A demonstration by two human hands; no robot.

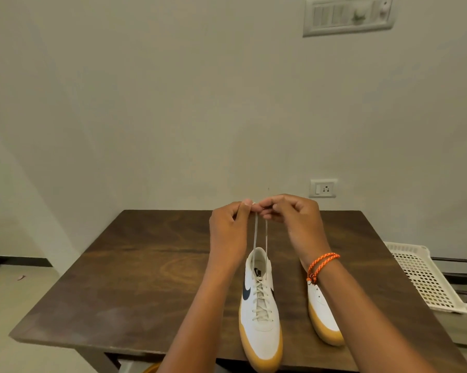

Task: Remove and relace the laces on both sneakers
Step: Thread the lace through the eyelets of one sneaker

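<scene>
A white sneaker (260, 316) with a tan gum sole and dark swoosh lies on the brown wooden table (135, 265), toe toward me, laced through its eyelets. Its two white lace ends (255, 232) run straight up from the top eyelets. My left hand (228, 230) pinches one end and my right hand (294, 219) pinches the other, fingertips meeting above the shoe's heel. A second matching sneaker (322, 316) lies to the right, mostly hidden behind my right forearm, which wears an orange cord bracelet.
A white perforated plastic basket (426, 275) leans off the table's right edge. A wall socket (323, 188) sits behind the table, and a switch panel (348, 16) is high on the wall. Bare tabletop lies left of the shoes.
</scene>
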